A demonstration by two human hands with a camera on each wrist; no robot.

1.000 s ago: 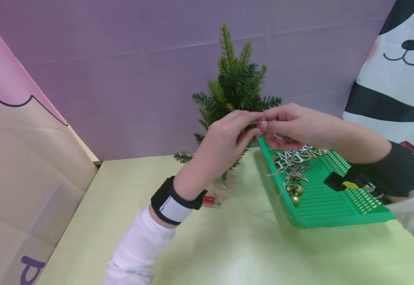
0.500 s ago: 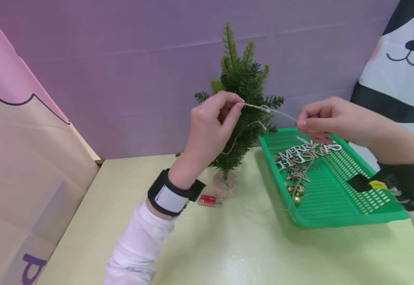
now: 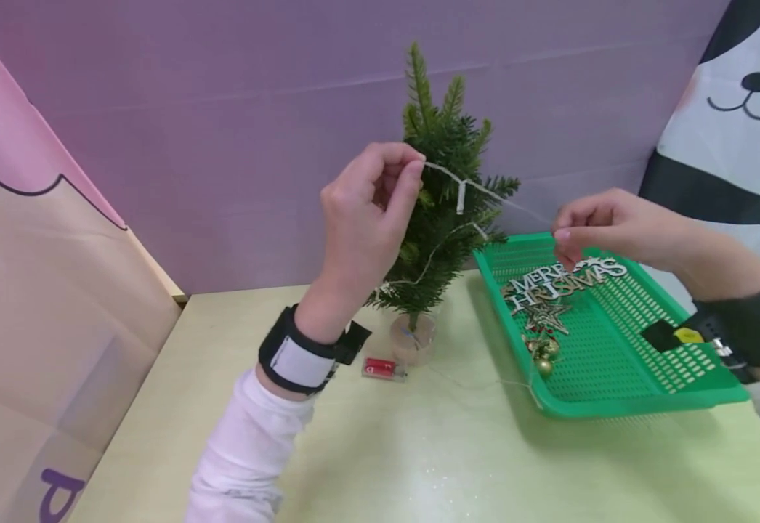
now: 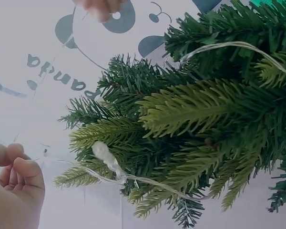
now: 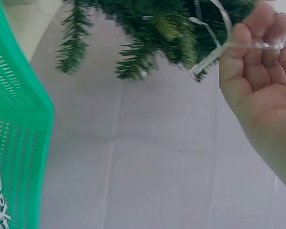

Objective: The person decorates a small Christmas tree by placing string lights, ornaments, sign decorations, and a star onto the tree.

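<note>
A small green artificial tree stands in a little pot at the back of the table. A thin wire string of tiny lights runs across its upper branches. My left hand pinches one end of the string to the left of the treetop. My right hand pinches the other end above the green basket. In the left wrist view the wire with a clear bulb crosses the branches. The right wrist view has my fingers curled round the wire.
The green basket holds a "Merry Christmas" sign, a star and small gold bells. A red battery box lies by the pot. Purple panels stand behind, a pink one on the left, a panda print on the right.
The hands were together in front of the tree; they have drawn apart. The left hand rose up and left, stretching the light string across the tree's upper branches.
</note>
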